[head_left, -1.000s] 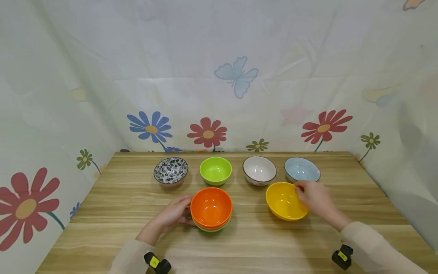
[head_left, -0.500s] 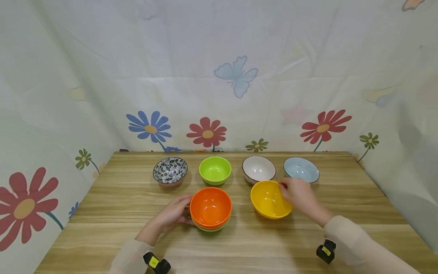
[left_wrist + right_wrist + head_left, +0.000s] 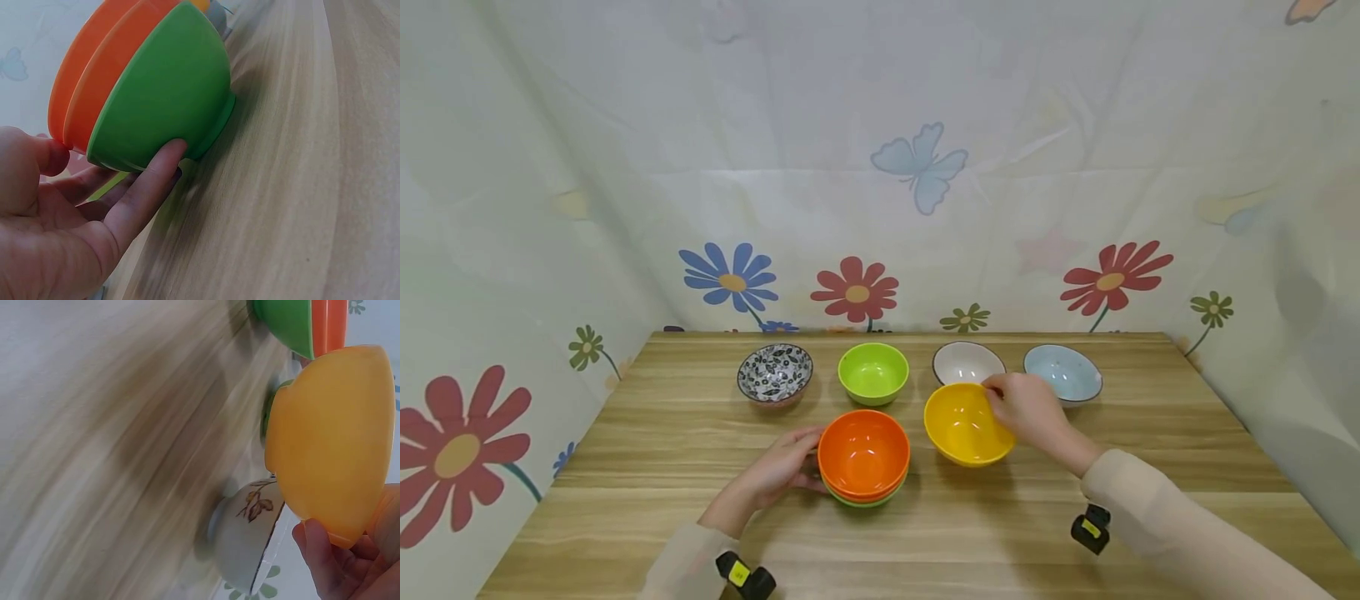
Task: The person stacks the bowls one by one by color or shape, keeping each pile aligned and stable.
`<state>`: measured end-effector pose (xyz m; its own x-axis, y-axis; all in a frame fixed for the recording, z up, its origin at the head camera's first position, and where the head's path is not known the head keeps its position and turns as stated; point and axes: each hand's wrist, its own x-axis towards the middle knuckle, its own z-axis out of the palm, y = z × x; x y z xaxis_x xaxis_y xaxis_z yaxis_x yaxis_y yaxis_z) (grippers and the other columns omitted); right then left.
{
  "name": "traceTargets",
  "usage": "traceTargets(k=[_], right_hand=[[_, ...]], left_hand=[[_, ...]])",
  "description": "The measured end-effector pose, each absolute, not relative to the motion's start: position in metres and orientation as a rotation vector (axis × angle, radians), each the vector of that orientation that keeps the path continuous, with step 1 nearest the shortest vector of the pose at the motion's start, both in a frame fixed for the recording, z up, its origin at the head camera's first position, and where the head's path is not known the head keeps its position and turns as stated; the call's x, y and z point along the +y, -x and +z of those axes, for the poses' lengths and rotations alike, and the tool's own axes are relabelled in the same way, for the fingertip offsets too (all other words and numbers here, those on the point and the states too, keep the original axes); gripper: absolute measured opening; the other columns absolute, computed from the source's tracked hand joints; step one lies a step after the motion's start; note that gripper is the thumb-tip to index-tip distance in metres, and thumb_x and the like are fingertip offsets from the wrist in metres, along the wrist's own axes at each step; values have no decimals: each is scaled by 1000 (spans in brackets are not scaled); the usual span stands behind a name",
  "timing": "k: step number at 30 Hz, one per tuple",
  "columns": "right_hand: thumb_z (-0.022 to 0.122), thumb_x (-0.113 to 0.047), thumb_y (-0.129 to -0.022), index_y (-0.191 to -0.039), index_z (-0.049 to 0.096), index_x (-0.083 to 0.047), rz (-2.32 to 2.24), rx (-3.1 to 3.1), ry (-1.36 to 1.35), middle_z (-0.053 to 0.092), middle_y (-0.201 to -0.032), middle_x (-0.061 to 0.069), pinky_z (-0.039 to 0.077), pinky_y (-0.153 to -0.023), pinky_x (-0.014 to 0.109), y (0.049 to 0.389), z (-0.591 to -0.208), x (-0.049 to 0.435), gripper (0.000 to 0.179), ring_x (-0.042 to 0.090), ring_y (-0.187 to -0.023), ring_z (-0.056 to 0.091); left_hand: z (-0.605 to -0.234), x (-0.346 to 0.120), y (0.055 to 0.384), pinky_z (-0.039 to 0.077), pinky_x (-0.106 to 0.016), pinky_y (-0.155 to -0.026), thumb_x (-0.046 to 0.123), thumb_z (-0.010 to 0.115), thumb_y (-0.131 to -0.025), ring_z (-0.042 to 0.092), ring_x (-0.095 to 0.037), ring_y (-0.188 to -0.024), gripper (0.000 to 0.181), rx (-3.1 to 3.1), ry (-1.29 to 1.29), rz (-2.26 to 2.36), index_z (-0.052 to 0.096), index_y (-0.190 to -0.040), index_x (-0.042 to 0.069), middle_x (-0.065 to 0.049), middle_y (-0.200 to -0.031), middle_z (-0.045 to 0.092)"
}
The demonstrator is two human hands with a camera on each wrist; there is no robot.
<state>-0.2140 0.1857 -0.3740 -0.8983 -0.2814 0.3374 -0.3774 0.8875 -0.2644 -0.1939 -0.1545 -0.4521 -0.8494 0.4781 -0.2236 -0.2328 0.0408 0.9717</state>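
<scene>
Two nested orange bowls (image 3: 863,454) sit in a green bowl (image 3: 165,94), making a stack on the table. My left hand (image 3: 782,468) holds the stack from its left side, with fingertips at the orange rims and on the green wall in the left wrist view. Right of the stack, a yellow bowl (image 3: 967,427) hangs above the table, tilted slightly. My right hand (image 3: 1032,410) pinches its right rim, thumb and fingers on either side of the wall. In the right wrist view the yellow bowl (image 3: 337,437) shows its side and foot.
Along the back of the wooden table (image 3: 715,467) stand a black-and-white patterned bowl (image 3: 775,373), a lime green bowl (image 3: 872,373), a white bowl (image 3: 964,363) partly hidden by the yellow one, and a light blue bowl (image 3: 1067,372). Behind them hangs a flowered cloth (image 3: 805,200).
My right hand has carried the yellow bowl leftward toward the orange stack and a little higher in view; it now overlaps the white bowl. My left hand and the stack stay put.
</scene>
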Motion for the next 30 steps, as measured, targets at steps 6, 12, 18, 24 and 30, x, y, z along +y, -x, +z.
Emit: traceTargets(k=[6, 12, 18, 24, 30], right_hand=[[64, -5, -81, -89, 72, 0, 494, -2777, -504, 70, -80, 11, 50, -51, 23, 217, -368, 177, 12, 13, -56, 55], [64, -5, -80, -87, 72, -1, 493, -2725, -560, 69, -78, 10, 47, -48, 23, 220, -363, 169, 11, 14, -54, 55], [64, -6, -80, -87, 72, -2, 495, -2700, -573, 69, -77, 9, 47, -47, 24, 222, -355, 160, 11, 15, -54, 55], [64, -6, -81, -86, 73, -4, 506, -2686, -582, 69, -77, 8, 47, -46, 24, 223, -351, 152, 11, 15, -54, 55], [63, -8, -81, -83, 73, -6, 495, -2675, -591, 67, -72, 5, 41, -44, 23, 223, -344, 145, 10, 13, -50, 50]], left_hand=[[-452, -154, 194, 53, -47, -78, 27, 34, -100, 56, -27, -109, 50, 1825, -249, 1866, 35, -136, -7, -25, -132, 45], [-453, -154, 194, 54, -47, -78, 28, 34, -100, 56, -26, -108, 50, 1825, -255, 1865, 35, -137, -7, -25, -131, 46], [-453, -154, 194, 53, -47, -78, 27, 33, -100, 56, -27, -108, 50, 1821, -251, 1866, 35, -137, -6, -25, -132, 45], [-452, -154, 195, 54, -47, -78, 27, 32, -100, 57, -27, -107, 50, 1827, -258, 1865, 33, -137, -7, -26, -133, 44], [-452, -155, 194, 54, -47, -78, 27, 33, -100, 58, -26, -106, 51, 1831, -255, 1864, 32, -138, -6, -26, -134, 43]])
